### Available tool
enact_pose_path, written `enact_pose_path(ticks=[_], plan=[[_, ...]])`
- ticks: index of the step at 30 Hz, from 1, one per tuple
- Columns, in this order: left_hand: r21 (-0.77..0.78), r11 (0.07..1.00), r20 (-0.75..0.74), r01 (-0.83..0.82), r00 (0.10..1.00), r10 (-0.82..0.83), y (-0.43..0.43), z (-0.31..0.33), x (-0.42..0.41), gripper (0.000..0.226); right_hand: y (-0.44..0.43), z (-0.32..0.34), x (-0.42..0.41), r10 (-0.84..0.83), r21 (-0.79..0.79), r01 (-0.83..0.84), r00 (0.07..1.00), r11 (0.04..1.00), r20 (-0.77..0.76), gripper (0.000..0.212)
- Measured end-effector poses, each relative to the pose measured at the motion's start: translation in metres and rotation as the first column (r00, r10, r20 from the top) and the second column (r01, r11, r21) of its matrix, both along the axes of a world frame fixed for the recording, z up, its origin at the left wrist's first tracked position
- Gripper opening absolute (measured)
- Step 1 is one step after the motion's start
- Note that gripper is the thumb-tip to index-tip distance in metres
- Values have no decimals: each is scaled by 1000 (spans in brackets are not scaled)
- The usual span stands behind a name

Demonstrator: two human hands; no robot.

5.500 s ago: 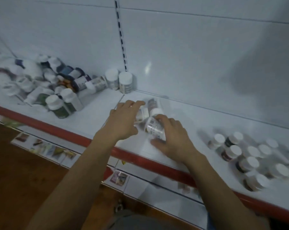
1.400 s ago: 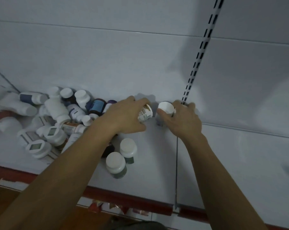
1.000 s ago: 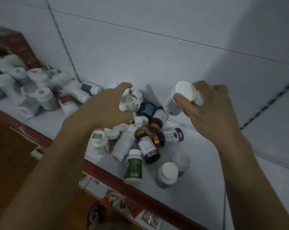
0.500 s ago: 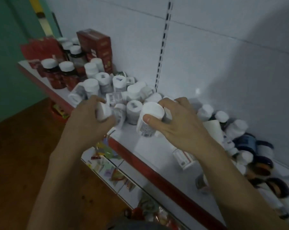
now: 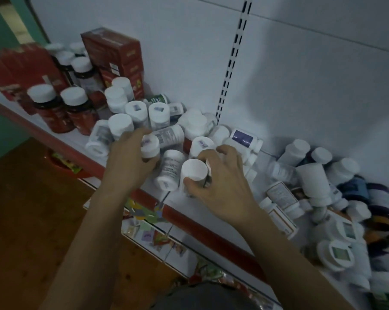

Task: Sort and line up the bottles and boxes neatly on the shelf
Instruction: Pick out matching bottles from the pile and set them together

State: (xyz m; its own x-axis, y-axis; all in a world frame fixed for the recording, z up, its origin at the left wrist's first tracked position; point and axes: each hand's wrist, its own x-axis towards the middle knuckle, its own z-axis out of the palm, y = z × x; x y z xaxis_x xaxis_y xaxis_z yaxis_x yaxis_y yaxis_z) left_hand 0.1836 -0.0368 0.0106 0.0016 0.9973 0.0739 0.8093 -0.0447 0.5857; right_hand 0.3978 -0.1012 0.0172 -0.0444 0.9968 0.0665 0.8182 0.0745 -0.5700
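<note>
My left hand (image 5: 128,164) grips a small white-capped bottle (image 5: 150,146) just above the white shelf (image 5: 233,224), at the edge of a cluster of white bottles. My right hand (image 5: 222,189) curls round another white-capped bottle (image 5: 193,173) near the shelf's red front edge (image 5: 211,233). A white bottle (image 5: 171,170) lies on its side between the two hands. Upright white bottles (image 5: 159,115) stand behind them. Red boxes (image 5: 115,57) and dark red bottles (image 5: 50,108) stand at the far left.
A jumbled pile of bottles (image 5: 318,193), white, blue and dark, lies on the shelf to the right. A slotted upright (image 5: 231,63) runs up the white back wall. Below the shelf is a lower shelf with colourful packets (image 5: 149,233) and a wooden floor (image 5: 32,220).
Both hands have come down with their bottles to the shelf among the white bottles. The view has shifted a little left and closer.
</note>
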Motion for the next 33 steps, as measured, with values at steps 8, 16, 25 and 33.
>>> enact_pose_path(ticks=[8, 16, 25, 33], plan=[[146, 984, -30, 99, 995, -95, 0, 25, -1, 52, -4, -3, 6, -69, 174, 102, 980, 979, -187, 57], [145, 892, -177, 428, 898, -402, 10, 65, 62, 53, -5, 20, 60, -266, 79, 265, 964, 961, 1, 47], [38, 630, -305, 775, 610, -731, 10, 56, 186, 56, -73, 52, 144, -511, 173, 493, 855, 853, 82, 24], [-84, 524, -232, 848, 495, -838, -18, 48, 258, 57, -152, 66, 218, -688, 147, 685, 725, 714, -36, 15]])
